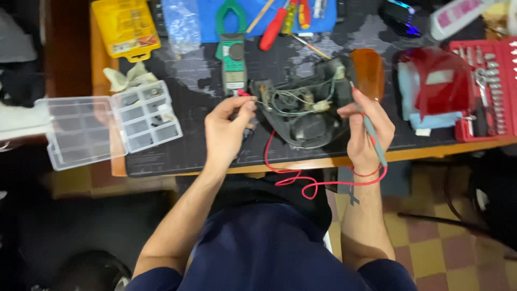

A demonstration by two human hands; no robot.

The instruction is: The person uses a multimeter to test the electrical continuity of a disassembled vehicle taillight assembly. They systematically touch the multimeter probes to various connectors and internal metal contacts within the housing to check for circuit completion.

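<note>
Black plastic forms the shell of the lamp housing [309, 110], which lies open side up on the dark mat of the counter [177, 145], near its front edge, with a tangle of thin wires and pale connectors inside; how those wires join is too small to make out. The left hand [229, 126] is pinched shut on a red probe tip [243, 93] at the housing's left rim, though the fingers cover most of the probe. The right hand [366, 132] is curled around a grey probe [372, 134] held against the housing's right side, and its tip is hidden among the wires. A red lead [301, 180] loops down off the counter edge between the 2 forearms and runs on behind the right wrist. Just behind the left hand lies a green clamp meter [232, 51], its display unreadable. To the left, a clear compartment box [107, 126] sits open, partly overhanging the counter. At the right, a red lamp lens [439, 81] rests on a blue cloth beside a red socket tray [493, 86], which is cut off by the frame. Screwdrivers [274, 27] at the top are also cut off.
</note>
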